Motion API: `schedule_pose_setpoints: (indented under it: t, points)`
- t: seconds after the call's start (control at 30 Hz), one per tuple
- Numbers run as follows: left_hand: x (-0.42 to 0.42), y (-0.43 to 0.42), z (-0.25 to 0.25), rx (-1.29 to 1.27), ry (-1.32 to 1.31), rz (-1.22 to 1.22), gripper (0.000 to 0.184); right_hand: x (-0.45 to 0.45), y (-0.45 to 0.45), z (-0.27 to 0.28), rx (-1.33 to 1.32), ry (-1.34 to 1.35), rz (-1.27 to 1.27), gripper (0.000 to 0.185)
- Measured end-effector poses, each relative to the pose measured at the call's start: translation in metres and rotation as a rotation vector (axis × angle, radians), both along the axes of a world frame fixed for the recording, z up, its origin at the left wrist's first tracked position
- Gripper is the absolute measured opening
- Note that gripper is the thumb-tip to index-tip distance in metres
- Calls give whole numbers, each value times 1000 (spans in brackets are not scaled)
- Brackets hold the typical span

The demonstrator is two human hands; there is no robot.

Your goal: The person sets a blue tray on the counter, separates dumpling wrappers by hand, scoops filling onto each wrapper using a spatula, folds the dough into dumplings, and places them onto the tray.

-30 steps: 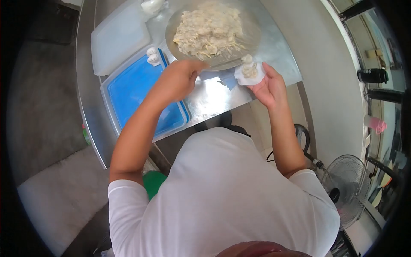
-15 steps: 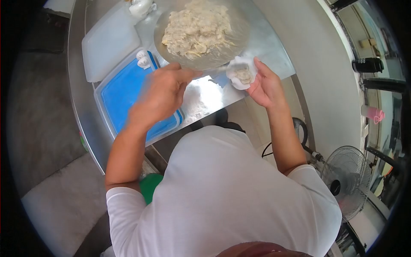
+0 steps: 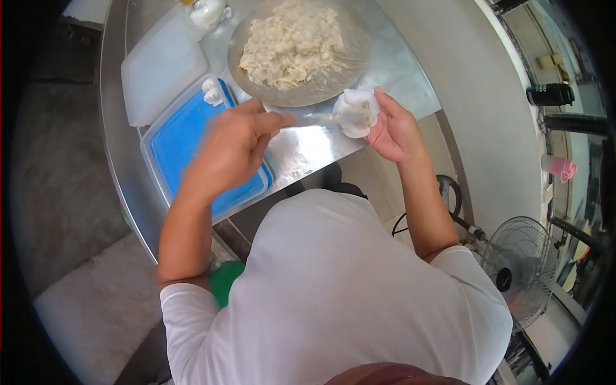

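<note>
My left hand (image 3: 240, 141), partly blurred, is closed around a slim, pale spatula-like tool (image 3: 314, 120); its exact kind is blurred. The tool's far end reaches a thin white dumpling wrapper (image 3: 350, 125). That wrapper rests on the fingers of my right hand (image 3: 394, 128), thumb at its edge, and a dab of pale filling (image 3: 363, 114) lies on it. Just beyond both hands stands a wide round metal pan (image 3: 301, 99) with a heap of pale, lumpy filling (image 3: 292, 42). Small white folded dumplings (image 3: 212, 93) sit on the blue tray (image 3: 173, 141) beside my left hand.
Behind the blue tray lies a translucent plastic lid or tray (image 3: 163, 67). A white plastic bag (image 3: 208, 13) is at the back of the metal table (image 3: 401, 77). To the right are a wall, a standing fan (image 3: 520, 269) and a dark can (image 3: 550, 95).
The tool, barely visible before, now shows stretched between my left hand and the wrapper. My right hand has shifted slightly left with the wrapper, which has turned a little.
</note>
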State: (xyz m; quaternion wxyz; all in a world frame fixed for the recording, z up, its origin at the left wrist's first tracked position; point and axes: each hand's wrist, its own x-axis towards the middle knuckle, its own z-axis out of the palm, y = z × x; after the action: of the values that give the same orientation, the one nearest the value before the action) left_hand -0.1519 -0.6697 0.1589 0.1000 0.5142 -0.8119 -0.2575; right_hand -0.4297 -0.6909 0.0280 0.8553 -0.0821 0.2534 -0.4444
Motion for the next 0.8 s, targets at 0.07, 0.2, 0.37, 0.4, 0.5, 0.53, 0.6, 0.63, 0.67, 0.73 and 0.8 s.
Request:
schedule_pose_setpoints:
  t: [0.07, 0.2, 0.37, 0.4, 0.5, 0.53, 0.6, 0.63, 0.67, 0.73, 0.8]
  points:
    - [-8, -2, -4, -85, -60, -31, 40, 4, 1, 3, -36, 24, 37, 46]
    - [-3, -4, -11, -79, -55, -76, 37, 5, -1, 1, -67, 57, 32, 49]
    - [21, -28, -41, -123, -237, 86, 30, 8, -2, 2, -108, 142, 28, 44]
    - [23, -33, -61, -172, -355, 111, 29, 12, -2, 7, -100, 140, 28, 41]
    - [4, -26, -62, -213, -119, 172, 31, 24, -5, 30, -61, 29, 44, 38]
    - [-6, -19, -59, -217, 151, 235, 33, 30, -4, 34, -14, -76, 65, 37]
    - [-25, -11, -69, 257, 610, 391, 34, 45, -6, 29, -51, -41, 67, 37]
    - [-27, -8, -74, 740, 1067, 510, 36, 52, -8, 28, -92, -5, 56, 38]
    - [-24, -8, -79, 737, 1069, 517, 36, 58, -10, 31, -91, -6, 63, 38]
    - [-19, -9, -85, 717, 1217, 595, 28, 65, -8, 39, -302, 331, 144, 38]
    - [-7, -9, -82, 764, 1295, 610, 22, 66, -5, 45, -407, 384, 202, 38]
